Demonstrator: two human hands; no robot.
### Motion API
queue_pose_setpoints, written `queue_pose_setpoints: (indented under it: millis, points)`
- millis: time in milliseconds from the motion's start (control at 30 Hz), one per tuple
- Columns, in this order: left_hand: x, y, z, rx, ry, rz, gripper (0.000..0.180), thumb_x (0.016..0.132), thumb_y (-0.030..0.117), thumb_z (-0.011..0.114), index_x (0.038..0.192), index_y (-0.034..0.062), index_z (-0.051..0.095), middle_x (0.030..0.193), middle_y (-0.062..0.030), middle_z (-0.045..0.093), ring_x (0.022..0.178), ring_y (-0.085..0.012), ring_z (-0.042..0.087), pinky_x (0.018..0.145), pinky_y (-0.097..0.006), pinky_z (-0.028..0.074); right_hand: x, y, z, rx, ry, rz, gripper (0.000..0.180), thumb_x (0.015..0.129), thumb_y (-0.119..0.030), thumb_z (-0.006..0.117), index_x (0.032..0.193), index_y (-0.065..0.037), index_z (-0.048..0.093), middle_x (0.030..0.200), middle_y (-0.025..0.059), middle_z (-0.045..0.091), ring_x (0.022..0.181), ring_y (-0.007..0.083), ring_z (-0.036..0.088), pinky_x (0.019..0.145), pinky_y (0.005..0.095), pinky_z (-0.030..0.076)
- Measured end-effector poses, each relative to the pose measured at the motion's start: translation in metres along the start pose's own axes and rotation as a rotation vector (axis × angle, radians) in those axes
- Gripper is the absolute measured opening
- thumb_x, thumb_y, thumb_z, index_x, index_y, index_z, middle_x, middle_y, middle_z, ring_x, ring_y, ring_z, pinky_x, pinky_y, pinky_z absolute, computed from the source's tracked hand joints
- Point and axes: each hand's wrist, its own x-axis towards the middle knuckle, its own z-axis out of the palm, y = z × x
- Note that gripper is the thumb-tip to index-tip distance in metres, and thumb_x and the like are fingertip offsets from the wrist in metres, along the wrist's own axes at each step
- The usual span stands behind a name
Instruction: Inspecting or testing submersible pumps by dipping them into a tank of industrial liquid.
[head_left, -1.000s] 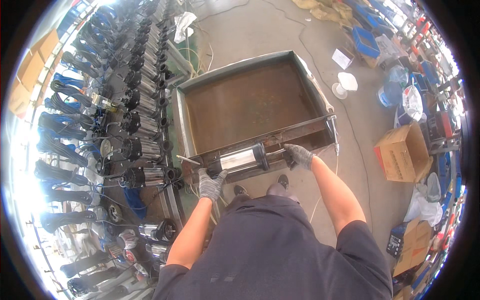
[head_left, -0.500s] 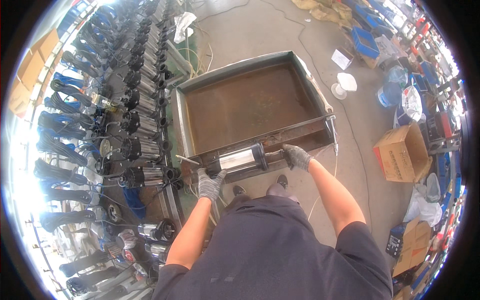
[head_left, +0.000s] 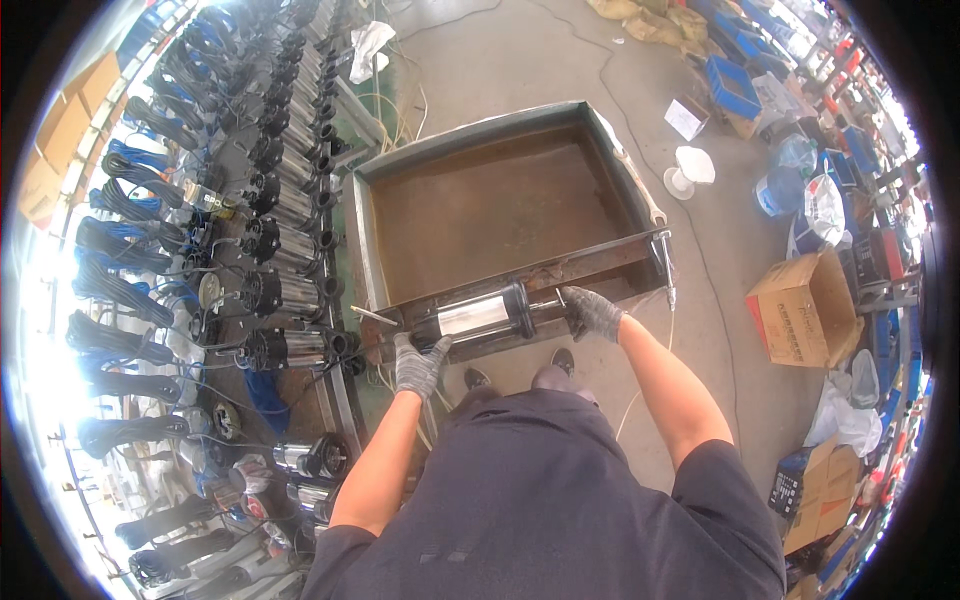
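A steel cylinder with black end pieces, like a submersible pump (head_left: 475, 317), lies on its side across the near ledge of the metal tank (head_left: 362, 240). My left hand (head_left: 417, 367), in a grey striped glove, grips its left end from below, thumb apart from the fingers. From the pump's right end a thin metal shaft (head_left: 545, 305) sticks out. My right hand (head_left: 596, 315), gloved the same way, has its fingers curled around the shaft's outer tip. A dark part shows under those fingers, too small to make out.
Brown liquid (head_left: 500, 220) fills the tank. An air gun (head_left: 670, 285) hangs at its right corner. Rows of similar pumps (head_left: 285, 240) with coiled cables stand on the left. An open carton (head_left: 805, 310), a white stool (head_left: 688, 172) and blue bins (head_left: 732, 85) are on the right.
The bubbly patch on the liquid has faded. The pump has shifted slightly, with a little more shaft showing by my right hand. Both hands stay in nearly the same places.
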Motion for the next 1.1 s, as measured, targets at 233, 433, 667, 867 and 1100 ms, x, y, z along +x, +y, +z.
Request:
queue_pose_setpoints:
  millis: [233, 433, 667, 867, 1100]
  points:
    - [0.009, -0.021, 0.007, 0.094, 0.064, 0.009, 0.096, 0.082, 0.045, 0.088, 0.141, -0.0131, 0.04, 0.133, -0.0269, 0.057, 0.123, -0.0311, 0.055, 0.109, -0.037, 0.043, 0.001, -0.005, -0.007, -0.119, 0.018, 0.136, 0.041, 0.11, -0.044, 0.048, 0.113, -0.006, 0.063, 0.069, 0.0035, 0.056, 0.055, 0.0176, 0.058, 0.051, 0.037, 0.056]
    - [0.01, -0.035, 0.013, 0.034, 0.12, 0.078, 0.091, 0.082, 0.043, 0.088, 0.14, -0.0098, 0.043, 0.129, -0.0241, 0.06, 0.119, -0.0287, 0.058, 0.105, -0.038, 0.046, 0.022, 0.02, -0.005, -0.431, 0.132, -0.305, 0.044, 0.112, -0.04, 0.043, 0.104, -0.002, 0.062, 0.08, 0.0031, 0.061, 0.072, 0.0198, 0.056, 0.07, 0.0358, 0.049]
    - [0.027, -0.065, 0.025, -0.043, 0.067, 0.097, 0.107, 0.078, 0.061, 0.083, 0.144, -0.0104, 0.039, 0.141, -0.028, 0.056, 0.131, -0.0395, 0.055, 0.111, -0.042, 0.044, 0.041, 0.028, 0.001, -0.043, 0.039, -0.086, 0.043, 0.109, -0.044, 0.046, 0.12, -0.008, 0.066, 0.089, 0.0042, 0.069, 0.08, 0.0184, 0.063, 0.064, 0.0358, 0.051]
    - [0.017, -0.05, 0.017, 0.089, 0.025, -0.073, 0.108, 0.079, 0.059, 0.083, 0.149, -0.0088, 0.035, 0.145, -0.0317, 0.051, 0.137, -0.0416, 0.051, 0.113, -0.043, 0.043, 0.026, -0.004, 0.013, -0.132, 0.185, 0.217, 0.041, 0.108, -0.042, 0.05, 0.131, -0.01, 0.062, 0.073, 0.0098, 0.068, 0.062, 0.0284, 0.066, 0.065, 0.0424, 0.056]
    - [0.012, -0.032, 0.013, 0.085, 0.028, -0.086, 0.104, 0.079, 0.057, 0.084, 0.147, -0.0067, 0.037, 0.143, -0.0302, 0.053, 0.134, -0.0413, 0.053, 0.112, -0.043, 0.045, -0.01, -0.019, 0.001, -0.79, 0.004, -0.452, 0.029, 0.101, -0.025, 0.066, 0.127, -0.012, 0.065, 0.107, 0.0098, 0.069, 0.086, 0.0269, 0.067, 0.083, 0.0419, 0.059]
